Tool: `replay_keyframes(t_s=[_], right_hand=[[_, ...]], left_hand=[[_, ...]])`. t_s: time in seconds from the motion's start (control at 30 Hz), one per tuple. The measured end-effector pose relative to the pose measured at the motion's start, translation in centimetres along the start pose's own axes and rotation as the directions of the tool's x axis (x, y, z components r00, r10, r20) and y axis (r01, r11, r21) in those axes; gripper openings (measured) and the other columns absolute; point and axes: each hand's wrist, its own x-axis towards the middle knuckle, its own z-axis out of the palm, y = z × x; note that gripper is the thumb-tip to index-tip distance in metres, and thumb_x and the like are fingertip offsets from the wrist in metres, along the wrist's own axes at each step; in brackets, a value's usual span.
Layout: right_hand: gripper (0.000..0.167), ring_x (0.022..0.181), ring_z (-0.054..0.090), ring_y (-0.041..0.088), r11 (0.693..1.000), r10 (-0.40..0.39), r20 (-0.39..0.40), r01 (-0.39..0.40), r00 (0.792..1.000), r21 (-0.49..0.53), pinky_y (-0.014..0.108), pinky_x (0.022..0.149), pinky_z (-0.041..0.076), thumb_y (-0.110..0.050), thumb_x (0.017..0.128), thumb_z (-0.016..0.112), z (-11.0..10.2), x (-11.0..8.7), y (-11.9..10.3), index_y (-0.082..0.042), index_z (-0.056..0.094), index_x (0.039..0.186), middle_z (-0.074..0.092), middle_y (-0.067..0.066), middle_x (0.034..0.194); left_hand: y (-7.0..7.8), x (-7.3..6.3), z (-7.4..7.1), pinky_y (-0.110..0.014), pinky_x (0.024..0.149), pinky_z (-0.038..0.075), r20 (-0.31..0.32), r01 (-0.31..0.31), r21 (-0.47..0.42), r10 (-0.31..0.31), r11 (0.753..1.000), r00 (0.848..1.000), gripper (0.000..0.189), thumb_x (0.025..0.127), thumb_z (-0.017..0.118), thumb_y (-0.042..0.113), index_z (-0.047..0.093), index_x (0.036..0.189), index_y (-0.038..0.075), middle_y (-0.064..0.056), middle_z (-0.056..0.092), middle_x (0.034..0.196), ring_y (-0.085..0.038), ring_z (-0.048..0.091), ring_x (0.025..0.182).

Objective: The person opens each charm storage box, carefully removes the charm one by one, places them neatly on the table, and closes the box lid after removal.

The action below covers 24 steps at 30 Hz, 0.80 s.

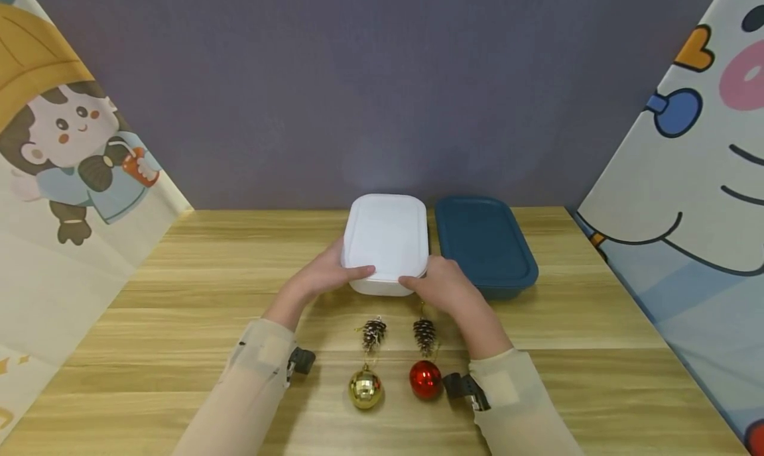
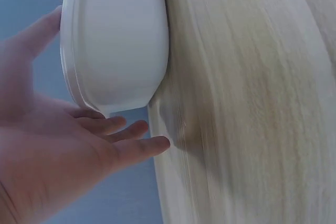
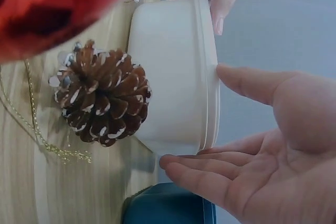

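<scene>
A white lidded food container (image 1: 386, 237) sits on the wooden table near the back wall, its lid on. My left hand (image 1: 325, 268) holds its left side, thumb over the lid's front corner and fingers at the side. From the right, my right hand (image 1: 444, 282) grips the other side, its thumb on the lid's front edge. In the left wrist view the left hand's fingers (image 2: 134, 129) reach along the container's end, under the lid rim. The right wrist view has the right hand's thumb (image 3: 252, 82) on the lid and its fingers beside the wall.
A dark blue lidded container (image 1: 486, 244) stands just right of the white one. In front lie two pine cones (image 1: 374, 334) (image 1: 424, 337), a gold ball ornament (image 1: 365, 388) and a red ball ornament (image 1: 426, 379). A grey wall (image 1: 382, 91) rises behind the table.
</scene>
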Motion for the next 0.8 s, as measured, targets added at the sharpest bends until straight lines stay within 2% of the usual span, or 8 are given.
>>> replay_keyframes(t_s=[0.17, 0.23, 0.33, 0.43, 0.6, 0.7, 0.77, 0.8], right_hand=[[0.047, 0.080, 0.062, 0.022, 1.000, 0.012, 0.010, -0.012, 1.000, -0.010, 0.035, 0.072, 0.052, -0.038, 0.101, 0.072, 0.0, -0.4, -0.2, 0.002, 0.067, 0.126, 0.070, 0.010, 0.095], [0.047, 0.077, 0.061, 0.022, 1.000, 0.025, 0.019, -0.025, 1.000, -0.018, 0.033, 0.069, 0.050, -0.038, 0.101, 0.072, -0.1, -0.5, -0.3, 0.003, 0.066, 0.123, 0.067, 0.010, 0.091], [0.045, 0.074, 0.060, 0.022, 0.999, 0.035, 0.025, -0.035, 0.999, -0.031, 0.032, 0.066, 0.049, -0.038, 0.102, 0.072, -0.2, -0.6, -0.4, 0.003, 0.066, 0.120, 0.065, 0.010, 0.088], [0.044, 0.073, 0.060, 0.022, 0.998, 0.037, 0.024, -0.036, 0.999, -0.052, 0.032, 0.066, 0.049, -0.037, 0.103, 0.071, -0.4, -0.3, -0.5, 0.003, 0.066, 0.120, 0.066, 0.010, 0.090], [0.048, 0.076, 0.062, 0.023, 0.995, 0.031, 0.059, -0.025, 0.998, -0.098, 0.034, 0.070, 0.052, -0.038, 0.104, 0.068, -0.9, 0.0, -0.9, 0.005, 0.064, 0.127, 0.070, 0.013, 0.098], [0.059, 0.097, 0.069, 0.028, 0.992, -0.012, 0.093, 0.023, 0.996, -0.123, 0.042, 0.086, 0.057, -0.041, 0.106, 0.064, -2.3, -0.5, -1.5, 0.004, 0.056, 0.144, 0.072, 0.018, 0.122], [0.070, 0.126, 0.066, 0.036, 0.989, -0.029, 0.105, 0.044, 0.994, -0.139, 0.051, 0.105, 0.055, -0.045, 0.108, 0.059, -4.1, -1.2, -2.0, 0.002, 0.044, 0.157, 0.063, 0.022, 0.147], [0.073, 0.139, 0.059, 0.039, 0.987, -0.038, 0.104, 0.054, 0.994, -0.150, 0.056, 0.114, 0.050, -0.047, 0.110, 0.055, -5.2, -1.4, -2.1, 0.001, 0.038, 0.162, 0.055, 0.023, 0.157]], left_hand=[[0.1, -0.3, 0.4, -0.060, 0.123, 0.041, -0.006, -0.039, 0.021, 0.039, 0.999, 0.999, 0.097, 0.095, 0.079, 0.015, 0.017, 0.170, 0.006, -0.024, 0.047, 0.160, -0.044, 0.050, 0.146], [0.1, -0.4, 0.6, -0.061, 0.124, 0.040, -0.019, -0.042, 0.029, 0.042, 0.999, 0.999, 0.101, 0.094, 0.079, 0.013, 0.014, 0.170, 0.006, -0.024, 0.043, 0.163, -0.045, 0.048, 0.148], [0.2, -0.5, 1.0, -0.062, 0.128, 0.032, -0.049, -0.009, 0.059, 0.012, 0.998, 0.999, 0.110, 0.094, 0.081, 0.017, 0.004, 0.172, 0.008, -0.024, 0.029, 0.171, -0.045, 0.039, 0.154], [0.3, -0.3, 1.2, -0.062, 0.131, 0.024, -0.079, 0.042, 0.132, -0.032, 0.990, 0.996, 0.115, 0.096, 0.080, 0.026, -0.004, 0.171, 0.007, -0.025, 0.015, 0.176, -0.046, 0.027, 0.161], [0.6, -0.2, 1.2, -0.061, 0.132, 0.022, -0.100, 0.117, 0.226, -0.096, 0.967, 0.990, 0.115, 0.097, 0.078, 0.036, -0.004, 0.170, 0.002, -0.028, 0.010, 0.177, -0.047, 0.022, 0.162], [1.2, -0.2, 0.5, -0.063, 0.131, 0.025, -0.101, 0.121, 0.291, -0.096, 0.949, 0.990, 0.106, 0.101, 0.073, 0.040, 0.003, 0.170, -0.001, -0.030, 0.017, 0.175, -0.049, 0.028, 0.160], [1.9, -0.5, -0.4, -0.064, 0.132, 0.021, -0.114, 0.129, 0.340, -0.095, 0.932, 0.989, 0.098, 0.104, 0.066, 0.045, 0.009, 0.169, -0.002, -0.030, 0.018, 0.174, -0.049, 0.025, 0.161], [2.3, -0.6, -1.0, -0.064, 0.133, 0.017, -0.124, 0.134, 0.369, -0.095, 0.920, 0.988, 0.095, 0.107, 0.061, 0.049, 0.009, 0.170, -0.002, -0.030, 0.015, 0.175, -0.050, 0.021, 0.162]])
